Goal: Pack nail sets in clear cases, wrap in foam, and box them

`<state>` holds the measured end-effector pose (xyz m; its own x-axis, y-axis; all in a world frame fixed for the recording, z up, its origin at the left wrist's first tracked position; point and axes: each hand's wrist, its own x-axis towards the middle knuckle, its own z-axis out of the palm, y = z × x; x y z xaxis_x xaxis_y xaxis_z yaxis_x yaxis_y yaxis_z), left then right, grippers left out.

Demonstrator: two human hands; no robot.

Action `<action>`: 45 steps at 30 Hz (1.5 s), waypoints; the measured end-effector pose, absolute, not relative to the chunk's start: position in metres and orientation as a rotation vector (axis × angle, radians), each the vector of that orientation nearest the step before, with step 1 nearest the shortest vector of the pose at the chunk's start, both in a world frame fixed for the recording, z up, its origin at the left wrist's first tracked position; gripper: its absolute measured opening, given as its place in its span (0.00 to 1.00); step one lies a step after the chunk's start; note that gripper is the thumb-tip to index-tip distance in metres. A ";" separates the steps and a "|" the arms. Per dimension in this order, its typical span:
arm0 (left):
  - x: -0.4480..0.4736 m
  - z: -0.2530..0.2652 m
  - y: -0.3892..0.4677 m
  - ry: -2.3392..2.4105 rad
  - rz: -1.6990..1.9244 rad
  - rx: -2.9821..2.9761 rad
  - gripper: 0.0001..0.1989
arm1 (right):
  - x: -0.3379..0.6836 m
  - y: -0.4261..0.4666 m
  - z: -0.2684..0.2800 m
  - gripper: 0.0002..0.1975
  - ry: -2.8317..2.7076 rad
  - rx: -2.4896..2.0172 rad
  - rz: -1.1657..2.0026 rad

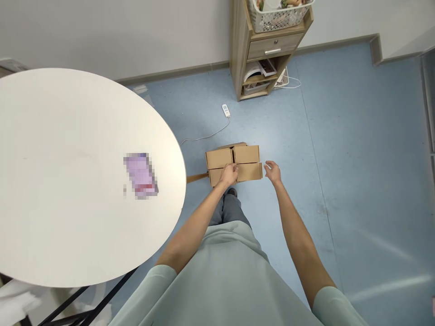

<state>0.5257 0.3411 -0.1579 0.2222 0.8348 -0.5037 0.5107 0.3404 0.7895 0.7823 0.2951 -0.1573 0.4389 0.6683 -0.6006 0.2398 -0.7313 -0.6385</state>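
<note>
Several brown cardboard boxes sit close together on the floor in front of my feet. My left hand (230,173) is over the near row, its fingers curled at the inner end of the near right cardboard box (249,172); what lies in them is hidden. Just off that box's outer end, my right hand (273,172) has its thumb and fingers apart, with nothing between them. A far left cardboard box (219,159) and a far right cardboard box (247,154) make up the other row. My wrist partly covers the near left cardboard box (215,176).
A white round table (84,217) stands at left, bearing a blurred purple item (141,176). A wooden cabinet (239,50) with a white basket (280,20) on top is against the wall. A white power strip (226,110) trails its cord across the blue floor (367,149).
</note>
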 end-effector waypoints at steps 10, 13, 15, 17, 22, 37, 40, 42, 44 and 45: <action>0.482 -0.017 0.248 1.434 0.401 1.246 0.10 | 0.747 0.215 -0.038 0.26 -0.756 -1.945 1.278; 0.467 0.017 0.220 1.470 0.446 1.236 0.07 | 0.731 0.202 -0.013 0.26 -0.754 -1.879 1.330; 0.457 0.038 0.203 1.500 0.489 1.201 0.08 | 0.718 0.196 0.001 0.26 -0.766 -1.835 1.375; 0.447 0.057 0.189 1.523 0.529 1.163 0.10 | 0.703 0.191 0.014 0.26 -0.791 -1.793 1.415; 0.426 0.095 0.162 1.537 0.618 1.084 0.14 | 0.667 0.175 0.046 0.27 -0.882 -1.696 1.490; 0.295 0.153 0.075 1.469 0.952 0.959 0.21 | 0.523 0.113 0.137 0.26 -1.138 -1.573 1.550; 0.246 0.165 0.046 1.451 1.050 0.937 0.21 | 0.473 0.092 0.156 0.24 -1.189 -1.533 1.517; 0.213 0.171 0.026 1.455 1.128 0.915 0.21 | 0.438 0.076 0.166 0.23 -1.223 -1.496 1.501; 0.181 0.177 0.006 1.473 1.204 0.885 0.21 | 0.404 0.059 0.174 0.22 -1.259 -1.464 1.502; 0.166 0.179 -0.005 1.486 1.237 0.865 0.21 | 0.387 0.051 0.176 0.21 -1.278 -1.450 1.512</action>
<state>0.1658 -0.0050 0.1793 -0.2668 0.9342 -0.2367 -0.0630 0.2282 0.9716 0.3870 0.0513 0.1763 -0.1536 0.9365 -0.3151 0.1544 -0.2922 -0.9438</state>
